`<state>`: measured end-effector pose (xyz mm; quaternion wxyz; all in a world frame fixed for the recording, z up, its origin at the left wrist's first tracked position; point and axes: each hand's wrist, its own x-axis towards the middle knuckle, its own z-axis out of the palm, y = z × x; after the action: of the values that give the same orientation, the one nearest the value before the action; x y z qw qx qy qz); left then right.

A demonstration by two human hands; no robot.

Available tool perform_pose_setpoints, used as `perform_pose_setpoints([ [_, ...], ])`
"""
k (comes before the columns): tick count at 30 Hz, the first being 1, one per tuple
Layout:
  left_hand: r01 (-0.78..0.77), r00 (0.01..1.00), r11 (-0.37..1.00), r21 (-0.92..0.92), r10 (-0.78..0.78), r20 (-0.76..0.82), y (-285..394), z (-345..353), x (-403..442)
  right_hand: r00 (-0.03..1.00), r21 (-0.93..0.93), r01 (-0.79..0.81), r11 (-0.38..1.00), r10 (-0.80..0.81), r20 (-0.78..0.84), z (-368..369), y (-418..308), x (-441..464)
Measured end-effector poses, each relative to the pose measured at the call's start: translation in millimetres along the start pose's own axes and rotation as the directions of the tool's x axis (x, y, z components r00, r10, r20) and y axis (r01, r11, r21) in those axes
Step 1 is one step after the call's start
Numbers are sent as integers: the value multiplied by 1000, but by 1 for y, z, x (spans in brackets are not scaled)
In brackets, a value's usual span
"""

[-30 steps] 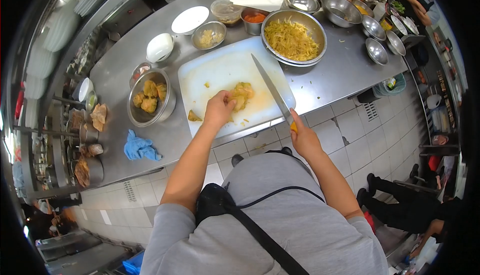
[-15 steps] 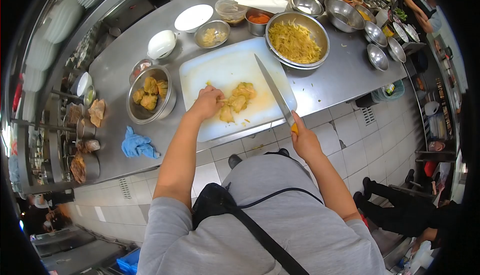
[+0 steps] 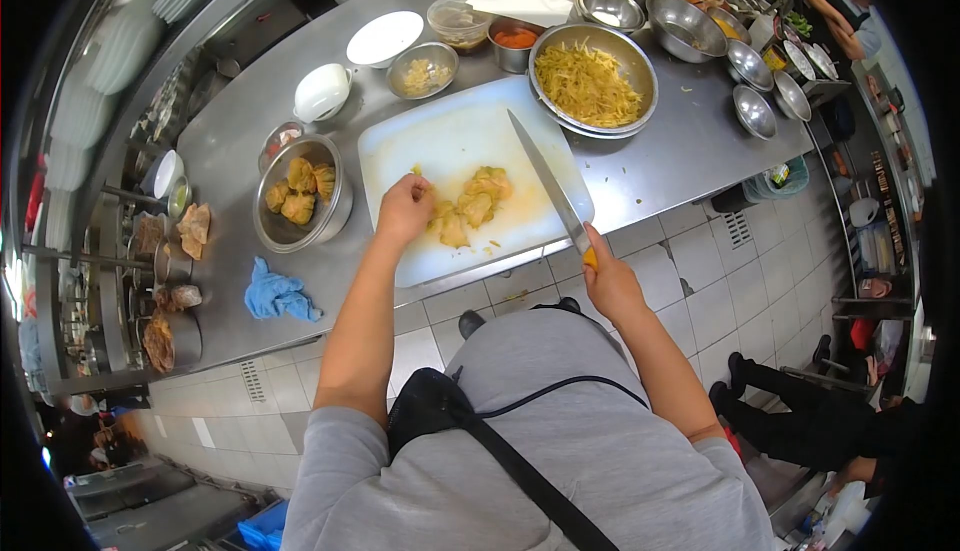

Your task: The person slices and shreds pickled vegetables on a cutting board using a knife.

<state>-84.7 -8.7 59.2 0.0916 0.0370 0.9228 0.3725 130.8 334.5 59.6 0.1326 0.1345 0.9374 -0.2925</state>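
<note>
A white cutting board (image 3: 480, 116) bears yellow-green slices of what looks like pickled vegetable (image 3: 482, 194). Just left of these slices is my left hand (image 3: 405, 209), its fingers curled together over the board; whatever they may pinch is hidden. A small green scrap (image 3: 416, 169) lies by its fingertips. My right hand (image 3: 612, 289) grips the yellow handle of a long kitchen knife (image 3: 548, 179), whose blade slants across the board's right side, tip pointing away from me. Left of the board, a metal bowl (image 3: 335, 219) holds several whole lumps of the same-looking vegetable (image 3: 300, 189).
A large metal bowl of yellow shreds (image 3: 590, 86) stands at the board's far right corner. Along the back are a bowl of chopped pieces (image 3: 424, 71), a pot of orange food (image 3: 515, 39) and white dishes (image 3: 323, 94). A blue cloth (image 3: 278, 293) lies near the front edge.
My left hand has shifted a little left, away from the slices, with its fingers still curled. The right hand and the knife have stayed in place.
</note>
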Motion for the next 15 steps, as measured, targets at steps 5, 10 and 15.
perform_pose_setpoints([
  [5, -122, 986, 990, 72, 129, -105, 36, -12, -14, 1000, 3, 11, 1000, -10, -16, 6, 6, 1],
  [10, -132, 944, 981, -139, 168, 284, 64, -1, -21, 1000, 4, -4, 1000, 5, -10, 2, 1, 0],
  [15, -288, 958, 949, 129, 286, 32, 69, 17, -19, 1000, 2, -6, 1000, 6, 1, -1, -2, -1],
])
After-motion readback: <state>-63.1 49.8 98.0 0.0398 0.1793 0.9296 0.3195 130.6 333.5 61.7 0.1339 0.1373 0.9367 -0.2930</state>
